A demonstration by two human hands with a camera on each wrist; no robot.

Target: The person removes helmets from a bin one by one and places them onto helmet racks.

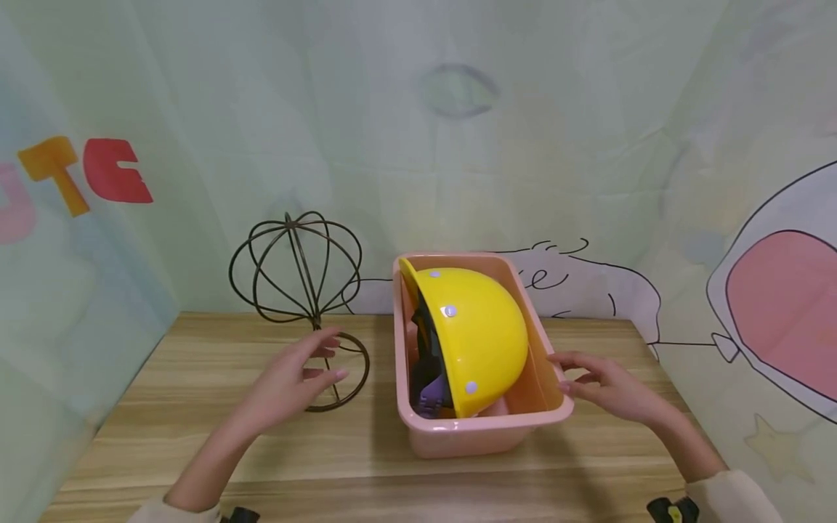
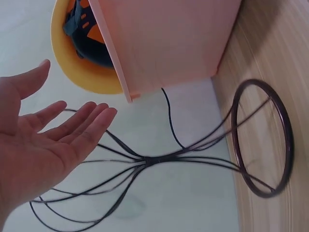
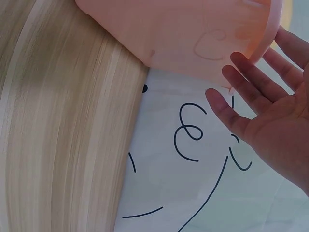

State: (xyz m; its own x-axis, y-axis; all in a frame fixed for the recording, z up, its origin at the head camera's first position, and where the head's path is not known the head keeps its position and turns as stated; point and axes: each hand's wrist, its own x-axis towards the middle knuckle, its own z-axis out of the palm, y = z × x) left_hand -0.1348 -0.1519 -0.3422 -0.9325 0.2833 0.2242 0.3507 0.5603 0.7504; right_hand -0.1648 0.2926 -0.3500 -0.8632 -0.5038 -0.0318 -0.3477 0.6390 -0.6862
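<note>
A yellow helmet [image 1: 490, 334] sits on its side in a pink plastic bin [image 1: 484, 424], its dark straps and orange inner parts facing left. By the helmet's lower edge, a small purple piece [image 1: 432, 396] shows inside the bin. Left of the bin stands a dark wire stand [image 1: 317, 319] with a caged top and a ring base. My left hand [image 1: 290, 378] is in front of this stand, fingers apart and nothing in them. At the bin's right rim, my right hand [image 1: 608, 386] has its fingertips on or very near the edge, fingers fairly straight in the right wrist view.
The bin and stand are on a wood-grain table [image 1: 275, 465]. A printed cloth [image 1: 458, 181] rises behind the table and along its sides, with letters, a balloon and line drawings. Dark wrist devices [image 1: 672, 510] show at the sleeves.
</note>
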